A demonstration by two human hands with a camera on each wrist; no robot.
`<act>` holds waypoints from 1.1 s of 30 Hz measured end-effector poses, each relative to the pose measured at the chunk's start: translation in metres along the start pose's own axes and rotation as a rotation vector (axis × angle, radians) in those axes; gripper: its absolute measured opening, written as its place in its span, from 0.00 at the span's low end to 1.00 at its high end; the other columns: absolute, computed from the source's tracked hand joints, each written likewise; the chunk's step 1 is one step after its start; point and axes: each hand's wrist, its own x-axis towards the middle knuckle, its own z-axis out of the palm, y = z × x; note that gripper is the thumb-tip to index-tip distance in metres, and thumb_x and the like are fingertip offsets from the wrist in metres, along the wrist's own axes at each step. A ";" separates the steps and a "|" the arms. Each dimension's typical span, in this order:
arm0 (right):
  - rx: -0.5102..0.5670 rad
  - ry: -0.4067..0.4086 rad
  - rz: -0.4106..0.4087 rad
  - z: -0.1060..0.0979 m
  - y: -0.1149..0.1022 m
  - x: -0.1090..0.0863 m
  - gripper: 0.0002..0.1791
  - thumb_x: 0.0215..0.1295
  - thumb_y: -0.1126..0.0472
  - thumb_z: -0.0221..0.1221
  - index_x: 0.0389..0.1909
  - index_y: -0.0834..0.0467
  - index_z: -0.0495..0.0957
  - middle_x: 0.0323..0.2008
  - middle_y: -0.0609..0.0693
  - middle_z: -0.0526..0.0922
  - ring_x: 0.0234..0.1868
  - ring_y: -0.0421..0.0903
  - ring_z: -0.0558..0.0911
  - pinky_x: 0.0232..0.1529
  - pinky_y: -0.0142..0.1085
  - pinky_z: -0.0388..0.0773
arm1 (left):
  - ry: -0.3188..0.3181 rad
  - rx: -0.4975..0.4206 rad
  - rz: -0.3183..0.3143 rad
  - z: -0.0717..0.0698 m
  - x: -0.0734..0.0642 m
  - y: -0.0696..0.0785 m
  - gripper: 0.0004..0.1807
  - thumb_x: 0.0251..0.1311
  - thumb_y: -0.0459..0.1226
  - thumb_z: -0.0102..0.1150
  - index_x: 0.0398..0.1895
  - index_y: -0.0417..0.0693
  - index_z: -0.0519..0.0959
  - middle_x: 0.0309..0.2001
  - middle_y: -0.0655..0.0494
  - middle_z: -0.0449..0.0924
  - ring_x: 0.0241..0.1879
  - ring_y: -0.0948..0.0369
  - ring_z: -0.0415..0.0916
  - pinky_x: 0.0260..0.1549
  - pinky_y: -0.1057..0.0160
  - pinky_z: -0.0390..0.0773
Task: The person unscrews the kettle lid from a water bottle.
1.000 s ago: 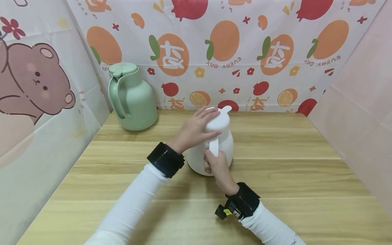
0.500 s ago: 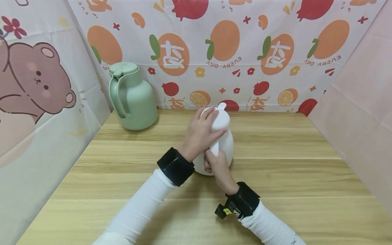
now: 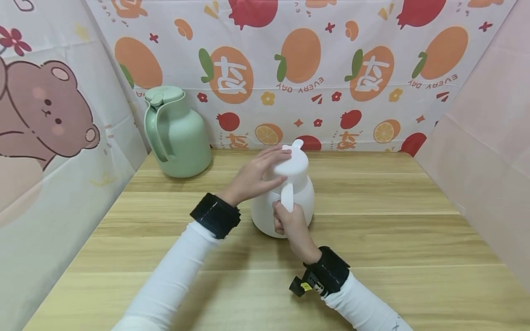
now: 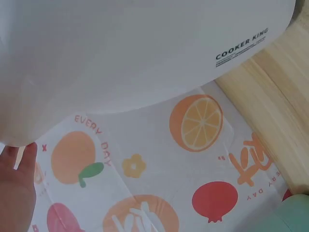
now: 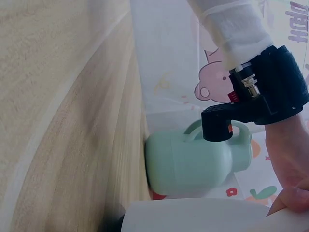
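A white insulated jug [image 3: 304,202] stands upright on the table. My right hand [image 3: 291,225] grips its handle [image 3: 287,196], fingers wrapped round it. My left hand [image 3: 256,177] touches the left side of the round white lid [image 3: 294,162], fingers straight over its top and thumb apart near the handle's upper end. A small tab [image 3: 297,144] sticks out at the lid's far edge. In the left wrist view, the jug body [image 4: 145,53] fills the top, and straight fingertips meet its rounded upper end. The right wrist view shows the left thumb [image 5: 292,199] against the white top.
A green insulated jug [image 3: 184,138] stands at the back left, its handle facing forward. A fruit-print cloth [image 3: 265,59] hangs behind the wooden table [image 3: 372,239], with a bear-print cloth [image 3: 49,110] on the left and a plain pale cloth [image 3: 492,115] on the right.
My left hand turns the lid anticlockwise, carrying its tab leftward, then slides back left with straighter fingers. My right hand stays on the handle, and the jug stays in place.
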 end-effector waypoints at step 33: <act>-0.019 -0.049 0.036 -0.001 -0.010 -0.002 0.21 0.64 0.68 0.45 0.10 0.59 0.59 0.07 0.47 0.58 0.10 0.39 0.57 0.15 0.30 0.53 | 0.170 0.282 0.039 0.013 0.007 0.022 0.21 0.52 0.43 0.64 0.46 0.39 0.77 0.51 0.46 0.74 0.54 0.51 0.66 0.56 0.57 0.60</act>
